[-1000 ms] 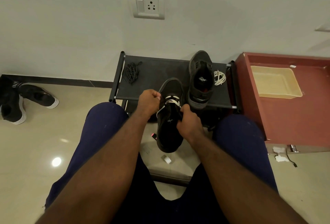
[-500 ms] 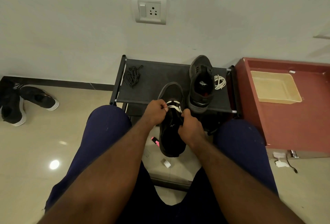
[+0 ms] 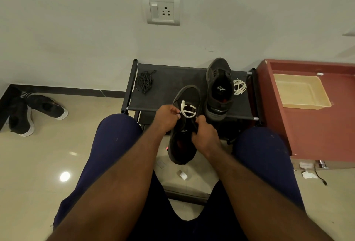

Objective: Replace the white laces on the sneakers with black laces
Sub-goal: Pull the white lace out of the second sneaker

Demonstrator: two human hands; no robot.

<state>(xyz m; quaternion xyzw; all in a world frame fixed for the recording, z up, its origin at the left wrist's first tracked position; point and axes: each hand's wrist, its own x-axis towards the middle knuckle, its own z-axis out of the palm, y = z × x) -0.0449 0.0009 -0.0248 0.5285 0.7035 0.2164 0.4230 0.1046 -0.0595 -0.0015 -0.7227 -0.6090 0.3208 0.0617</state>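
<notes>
At the far left of the frame a pair of black sneakers with white soles [image 3: 36, 112] lies on the glossy beige tiled floor [image 3: 38, 164], close to the dark skirting. Further right, a low black fabric shoe rack with a metal frame [image 3: 172, 87] stands against the pale wall. On its left end sits a loose bundle of black laces [image 3: 145, 81], apart from both hands. Above the rack, in the upper middle of the frame, is a white wall socket with a switch [image 3: 163, 9]. At the rack's front edge the left hand [image 3: 166, 117] has its grip closed in a pinch on the flat white lace [image 3: 187, 109], which stands up in a loop and crosses only the eyelets nearest the toe. That lace is threaded in the black low-top sneaker [image 3: 184, 144], held in mid-frame between knees in dark blue trousers, toe towards the rack and heel over the floor. The right hand [image 3: 206, 139] has its grip clamped on this sneaker's right side, fingers curled round the edge of the opening. On the floor below lies a small white scrap of paper [image 3: 182, 174]. Right of the hands a second black sneaker [image 3: 219, 90], unlaced, rests on the rack with its heel overhanging the front rail. Just beside it on the right is a coiled white lace [image 3: 239, 86]. At the right edge stands a red-brown cabinet [image 3: 317, 129] carrying a shallow beige plastic tray [image 3: 307, 106].
</notes>
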